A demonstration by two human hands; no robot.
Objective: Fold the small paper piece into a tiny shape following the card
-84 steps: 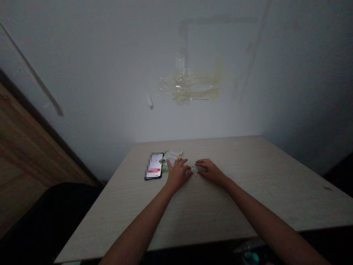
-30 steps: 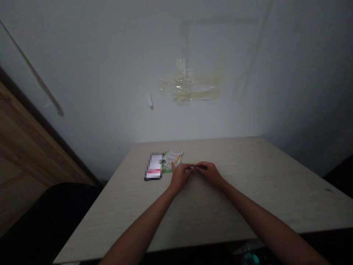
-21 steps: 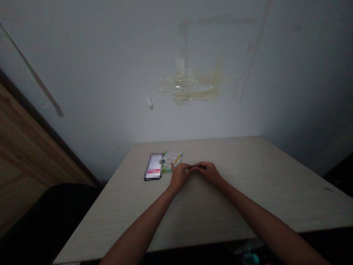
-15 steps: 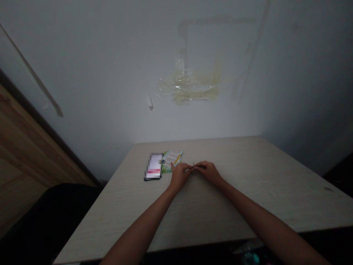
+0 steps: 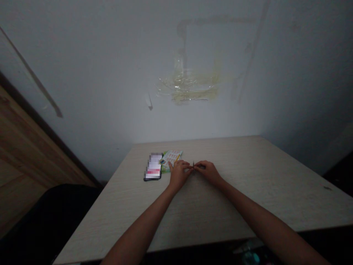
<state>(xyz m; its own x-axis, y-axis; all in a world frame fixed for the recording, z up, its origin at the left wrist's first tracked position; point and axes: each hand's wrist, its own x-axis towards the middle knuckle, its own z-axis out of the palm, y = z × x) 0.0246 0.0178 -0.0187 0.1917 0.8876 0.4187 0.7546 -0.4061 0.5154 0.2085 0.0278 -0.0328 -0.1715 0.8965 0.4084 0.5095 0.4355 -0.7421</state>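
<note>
My left hand (image 5: 178,173) and my right hand (image 5: 209,170) meet fingertip to fingertip over the middle of the table. Between them stands a small, thin, dark upright piece (image 5: 193,167), too small to name. The right thumb and fingers pinch it from one side. From the other side the left fingertips close on it, while the left thumb sticks out to the left. Just beyond the left hand lies a printed paper packet (image 5: 172,157) with green edges, partly covered by that hand. Left of the packet is a phone (image 5: 153,167) with a lit, blurred screen.
The pale wooden table (image 5: 248,176) reaches back to a grey wall (image 5: 110,73) with peeling clear tape (image 5: 190,88). At the lower left is a dark rounded object (image 5: 63,217). A wooden panel (image 5: 24,154) leans at the left. Below the front edge, a teal item (image 5: 250,257) shows.
The left hand's upper fingers have lifted and spread slightly. The thin piece between the fingertips appears a little taller and darker. The right hand has hardly moved.
</note>
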